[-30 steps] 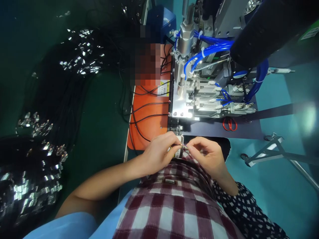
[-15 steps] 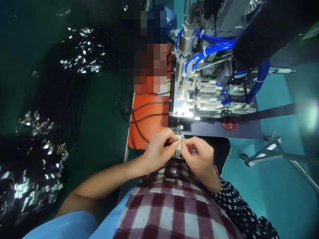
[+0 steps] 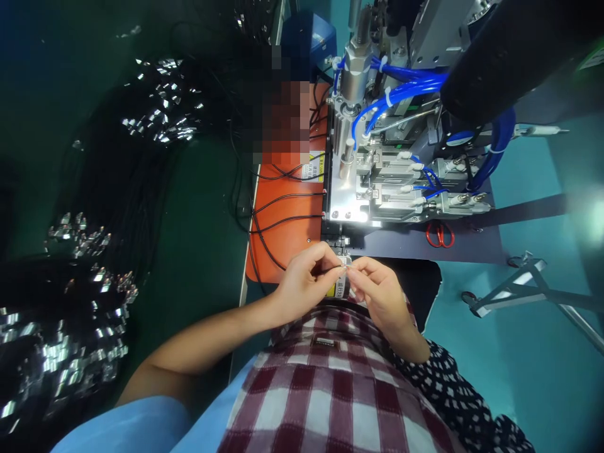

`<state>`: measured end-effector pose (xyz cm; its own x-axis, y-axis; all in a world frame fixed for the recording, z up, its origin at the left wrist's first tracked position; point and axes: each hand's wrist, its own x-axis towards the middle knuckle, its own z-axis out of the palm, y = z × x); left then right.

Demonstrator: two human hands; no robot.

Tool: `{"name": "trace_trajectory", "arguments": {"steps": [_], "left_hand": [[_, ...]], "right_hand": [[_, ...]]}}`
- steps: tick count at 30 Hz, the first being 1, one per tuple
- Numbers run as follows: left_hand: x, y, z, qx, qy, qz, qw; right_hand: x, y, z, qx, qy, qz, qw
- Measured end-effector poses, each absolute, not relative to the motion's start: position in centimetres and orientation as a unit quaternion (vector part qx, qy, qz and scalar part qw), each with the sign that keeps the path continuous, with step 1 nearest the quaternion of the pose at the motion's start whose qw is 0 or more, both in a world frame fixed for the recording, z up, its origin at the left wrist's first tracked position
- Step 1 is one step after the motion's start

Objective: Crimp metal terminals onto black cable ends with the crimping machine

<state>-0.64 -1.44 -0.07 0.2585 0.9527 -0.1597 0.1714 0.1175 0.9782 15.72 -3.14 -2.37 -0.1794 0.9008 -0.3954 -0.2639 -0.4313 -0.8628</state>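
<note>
My left hand (image 3: 309,280) pinches a thin black cable (image 3: 271,253) close to its tip, low in front of my checked apron. The cable runs from those fingers leftward over the orange mat. Facing it, my right hand (image 3: 380,286) has thumb and fingertips closed at the cable's tip, where a small light-coloured end shows between the two hands. The fingers partly hide this end, and its exact form is too small to tell. Just beyond the hands lies a black track (image 3: 337,240) at the foot of the metal machine (image 3: 349,204).
Several black cables cross the orange mat (image 3: 287,242) into the machine's edge. Blue air tubes (image 3: 415,85) hang above. Red-handled scissors (image 3: 440,234) lie on the dark bench. Bundles of cables with shiny metal ends (image 3: 80,236) cover the green surface at left. A pixelated patch hides part of the far mat.
My right fingers have shifted slightly at the cable's tip, and the hand has turned a little. My left hand keeps its pinch. The whole view has drifted slightly.
</note>
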Motion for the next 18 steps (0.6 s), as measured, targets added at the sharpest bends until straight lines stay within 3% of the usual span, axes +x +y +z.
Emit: {"name": "trace_trajectory", "arguments": {"steps": [11, 16, 18], "left_hand": [[-0.5, -0.7, 0.1, 0.402, 0.473, 0.365, 0.695], [-0.2, -0.7, 0.1, 0.353, 0.493, 0.381, 0.698], [-0.2, -0.7, 0.1, 0.353, 0.500, 0.379, 0.694]], "right_hand": [[15.1, -3.6, -2.0, -0.515, -0.396, 0.640, 0.411], [14.3, -3.7, -2.6, -0.565, -0.499, 0.490, 0.438], [14.6, -3.5, -2.7, -0.556, -0.529, 0.480, 0.426]]}}
